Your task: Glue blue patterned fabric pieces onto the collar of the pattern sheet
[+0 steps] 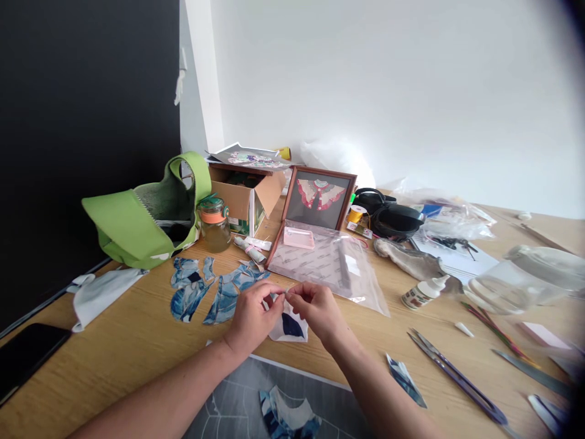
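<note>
My left hand and my right hand meet fingertip to fingertip over the wooden table. Each pinches thumb against forefinger, and the tiny pale thing between them is too small to make out. Just below the fingers lies a white piece of cloth with a dark blue patch on it. Left of my hands, several blue-and-white patterned cut pieces are spread on the table. Between my forearms, a curved blue-and-white piece rests on a grey sheet with pale lines.
At the back stand a green bag, a lidded jar, a cardboard box and an open frame. To the right lie a glue bottle, purple-handled snips and a clear container. A phone is far left.
</note>
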A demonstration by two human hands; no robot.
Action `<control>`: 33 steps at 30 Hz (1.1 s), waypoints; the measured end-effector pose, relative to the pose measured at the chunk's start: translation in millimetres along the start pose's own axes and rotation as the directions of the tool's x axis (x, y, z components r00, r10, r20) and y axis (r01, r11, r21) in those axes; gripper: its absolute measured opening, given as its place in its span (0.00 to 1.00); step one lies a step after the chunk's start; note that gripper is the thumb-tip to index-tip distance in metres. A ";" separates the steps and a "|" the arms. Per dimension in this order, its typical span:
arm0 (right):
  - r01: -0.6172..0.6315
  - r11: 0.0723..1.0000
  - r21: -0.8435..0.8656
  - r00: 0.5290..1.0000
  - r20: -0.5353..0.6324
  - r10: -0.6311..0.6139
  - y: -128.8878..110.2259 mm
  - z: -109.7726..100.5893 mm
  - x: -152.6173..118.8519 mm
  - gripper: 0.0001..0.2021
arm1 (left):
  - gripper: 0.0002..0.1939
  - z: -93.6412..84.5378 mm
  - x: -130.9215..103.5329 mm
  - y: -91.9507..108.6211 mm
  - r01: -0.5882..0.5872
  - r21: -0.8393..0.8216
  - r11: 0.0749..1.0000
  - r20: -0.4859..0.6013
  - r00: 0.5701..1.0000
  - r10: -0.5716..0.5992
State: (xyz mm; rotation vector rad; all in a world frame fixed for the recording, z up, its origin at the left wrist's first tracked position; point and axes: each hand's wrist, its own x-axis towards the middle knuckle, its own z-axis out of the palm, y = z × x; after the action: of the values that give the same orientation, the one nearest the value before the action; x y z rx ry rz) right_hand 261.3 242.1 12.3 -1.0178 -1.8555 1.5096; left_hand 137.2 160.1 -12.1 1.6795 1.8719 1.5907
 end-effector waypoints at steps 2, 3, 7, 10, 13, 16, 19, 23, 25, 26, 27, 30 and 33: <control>-0.008 1.000 0.010 1.000 0.012 0.008 0.3 0.3 0.2 0.09 | 0.06 0.8 0.0 -2.0 -0.028 0.009 1.000 -0.009 1.000 0.028; -0.009 1.000 0.007 1.000 0.014 0.009 0.4 0.4 0.3 0.10 | 0.07 1.2 -0.1 -2.9 -0.041 0.014 0.999 -0.012 0.999 0.041; -0.010 1.000 -0.022 1.000 0.010 0.010 0.9 0.9 0.3 0.09 | 0.07 2.3 -1.0 -4.9 -0.063 0.049 0.997 -0.007 0.998 0.063; 0.014 0.996 -0.090 1.000 -0.007 -0.014 0.8 1.5 0.1 0.07 | 0.07 2.6 -1.7 -4.8 -0.055 0.079 0.995 -0.006 0.998 0.056; 0.034 0.987 -0.157 0.999 -0.012 -0.036 -0.5 2.0 -0.8 0.07 | 0.07 3.0 -1.8 -4.0 -0.030 0.094 0.995 -0.006 1.000 0.030; 0.042 0.981 -0.190 0.999 -0.014 -0.046 -2.7 2.1 -2.1 0.07 | 0.07 3.5 -1.0 -2.6 0.001 0.090 0.996 -0.016 1.000 0.000; 0.050 0.977 -0.210 0.998 -0.015 -0.055 -4.4 2.0 -3.0 0.06 | 0.07 3.7 0.1 -1.5 0.014 0.075 0.997 -0.021 1.000 -0.012; 0.056 0.973 -0.225 0.998 -0.026 -0.064 -3.6 1.2 -2.3 0.06 | 0.07 3.1 1.0 -2.5 0.019 0.073 0.997 -0.046 0.999 -0.016; 0.060 0.971 -0.231 0.997 -0.030 -0.069 -2.4 0.5 -1.2 0.06 | 0.07 2.6 1.2 -3.9 0.033 0.075 0.997 -0.065 0.997 -0.028; 0.061 0.970 -0.234 0.997 -0.031 -0.070 -1.8 0.2 -0.6 0.06 | 0.07 2.4 1.4 -4.6 0.041 0.073 0.997 -0.072 0.997 -0.036; 0.060 0.970 -0.236 0.997 -0.030 -0.069 -1.2 0.0 -0.1 0.06 | 0.07 2.3 1.6 -5.1 0.048 0.069 0.996 -0.073 0.996 -0.043; 0.052 0.971 -0.232 0.998 -0.027 -0.060 0.0 -0.4 0.8 0.06 | 0.06 1.7 2.5 -5.2 0.082 0.048 0.995 -0.062 0.995 -0.079; 0.036 0.979 -0.202 0.999 -0.020 -0.041 1.7 -0.1 0.9 0.07 | 0.05 0.4 3.3 -3.9 0.140 0.001 0.990 -0.038 0.989 -0.140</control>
State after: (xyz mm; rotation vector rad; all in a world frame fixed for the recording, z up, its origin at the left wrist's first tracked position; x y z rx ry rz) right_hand 261.2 243.0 10.6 -1.0786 -2.0306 1.3014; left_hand 134.0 163.8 -13.6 1.4924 1.9649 1.5742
